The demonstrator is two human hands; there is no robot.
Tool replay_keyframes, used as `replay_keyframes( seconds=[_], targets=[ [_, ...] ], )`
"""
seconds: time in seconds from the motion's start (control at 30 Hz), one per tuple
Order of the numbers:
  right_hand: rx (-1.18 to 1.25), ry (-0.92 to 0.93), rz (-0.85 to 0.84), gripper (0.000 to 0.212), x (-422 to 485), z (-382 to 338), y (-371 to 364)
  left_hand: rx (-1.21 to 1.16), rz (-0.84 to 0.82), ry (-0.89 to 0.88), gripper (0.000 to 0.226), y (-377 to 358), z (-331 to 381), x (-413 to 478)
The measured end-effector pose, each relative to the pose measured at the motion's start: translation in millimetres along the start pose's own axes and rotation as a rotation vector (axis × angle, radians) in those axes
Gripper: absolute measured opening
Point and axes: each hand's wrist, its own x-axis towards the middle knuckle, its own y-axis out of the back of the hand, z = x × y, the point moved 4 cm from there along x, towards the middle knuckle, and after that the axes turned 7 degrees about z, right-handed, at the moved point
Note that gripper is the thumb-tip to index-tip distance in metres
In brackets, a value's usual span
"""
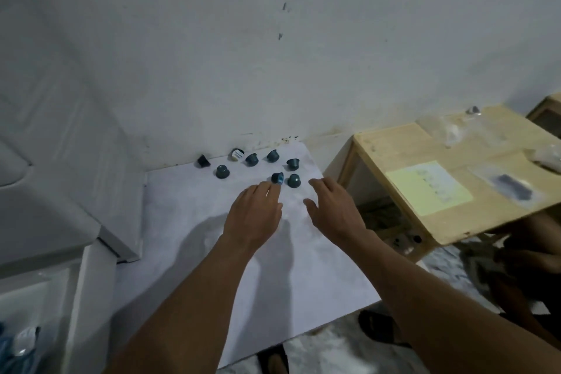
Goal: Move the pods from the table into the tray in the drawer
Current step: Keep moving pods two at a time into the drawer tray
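Several dark teal pods stand near the far edge of the white table [212, 252]. One pod [277, 177] lies on its side, and another pod [293, 181] stands just right of it. My left hand [253, 214] stretches forward with its fingertips at the tipped pod; I cannot tell if they touch it. My right hand [331, 206] hovers open beside it, fingers spread, a little short of the upright pod. Both hands hold nothing. The open white drawer [27, 340] shows at the bottom left, with blurred blue and white items inside.
A white cabinet [60, 206] stands to the left of the table. A wooden side table [440, 167] on the right carries a yellow sheet [428, 187] and plastic bags. A person's legs show at the far right, and dark sandals [379, 328] lie on the floor.
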Motion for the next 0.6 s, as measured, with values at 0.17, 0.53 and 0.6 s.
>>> replay_keyframes(
  seconds=[0.17, 0.53, 0.6],
  targets=[
    [0.014, -0.047, -0.1, 0.045, 53.2, 15.1, -38.2, -0.042, -0.097, -0.023, 0.039, -58.3, -20.3, 45.6],
    [0.058, -0.148, -0.298, 0.034, 130.8, 31.0, -107.6, -0.114, -0.29, -0.086, 0.056, -149.4, -47.5, 92.0],
    [0.056, -0.152, -0.315, 0.034, 134.8, 34.4, -113.3, -0.142, -0.329, -0.077, 0.055, -157.9, -48.4, 95.9]
  ],
)
